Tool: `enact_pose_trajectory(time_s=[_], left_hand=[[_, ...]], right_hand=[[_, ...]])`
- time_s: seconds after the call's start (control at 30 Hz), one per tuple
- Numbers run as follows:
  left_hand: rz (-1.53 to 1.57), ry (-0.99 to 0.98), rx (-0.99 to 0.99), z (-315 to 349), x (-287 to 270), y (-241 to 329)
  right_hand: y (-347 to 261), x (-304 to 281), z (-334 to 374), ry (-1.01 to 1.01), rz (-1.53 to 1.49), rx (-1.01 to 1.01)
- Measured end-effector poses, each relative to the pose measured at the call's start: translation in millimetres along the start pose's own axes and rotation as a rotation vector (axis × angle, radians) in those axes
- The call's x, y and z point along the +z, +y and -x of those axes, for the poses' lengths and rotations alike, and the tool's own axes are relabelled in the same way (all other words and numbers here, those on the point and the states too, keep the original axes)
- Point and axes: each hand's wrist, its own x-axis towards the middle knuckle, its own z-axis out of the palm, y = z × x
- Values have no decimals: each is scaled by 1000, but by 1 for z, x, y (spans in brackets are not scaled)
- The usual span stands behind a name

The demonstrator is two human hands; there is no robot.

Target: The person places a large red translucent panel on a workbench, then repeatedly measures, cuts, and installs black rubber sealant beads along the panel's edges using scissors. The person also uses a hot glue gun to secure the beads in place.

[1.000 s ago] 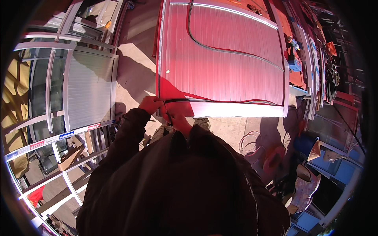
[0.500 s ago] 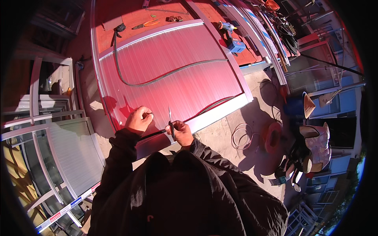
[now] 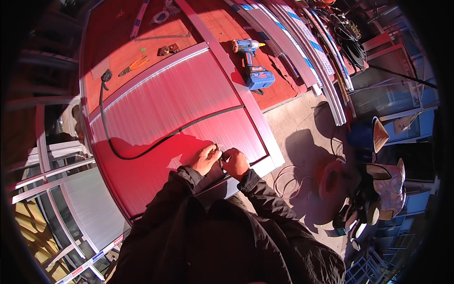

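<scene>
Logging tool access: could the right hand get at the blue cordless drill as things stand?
Probably, perhaps with a lean: only the ribbed panel, black strip and metal frame lie low between the right hand and the drill, though that hand looks occupied.

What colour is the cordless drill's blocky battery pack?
Mostly blue: the blocky battery pack, in head view.

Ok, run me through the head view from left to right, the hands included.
Yellow sheeting → orange-handled pliers → left hand → right hand → thin pale coil on the floor → tan cone-shaped object.
</scene>
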Motion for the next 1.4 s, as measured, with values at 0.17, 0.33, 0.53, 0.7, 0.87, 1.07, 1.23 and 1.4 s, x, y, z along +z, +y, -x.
enact_pose_trajectory(time_s=[0.17,0.33,0.53,0.7,0.87,1.07,1.23,1.4], left_hand=[[59,223,-32,-23,11,-33],[-407,351,-114,-13,18,-28],[-732,349,-141,19,-25,20],[-947,1124,328,68,-157,32],[-1144,1222,152,120,-253,15],[-1174,1039,99,124,-292,11],[-1129,1053,184,123,-307,4],[-904,1297,198,108,-311,11]], right_hand=[[8,-22,-33,-324,71,83],[29,-28,-47,-619,58,11],[34,-15,-64,-511,115,-33],[1,3,-110,-140,567,-363],[25,14,-146,-103,819,-181],[29,9,-161,-42,823,-225],[1,4,-170,-87,583,-241],[-28,20,-174,-357,489,90]])
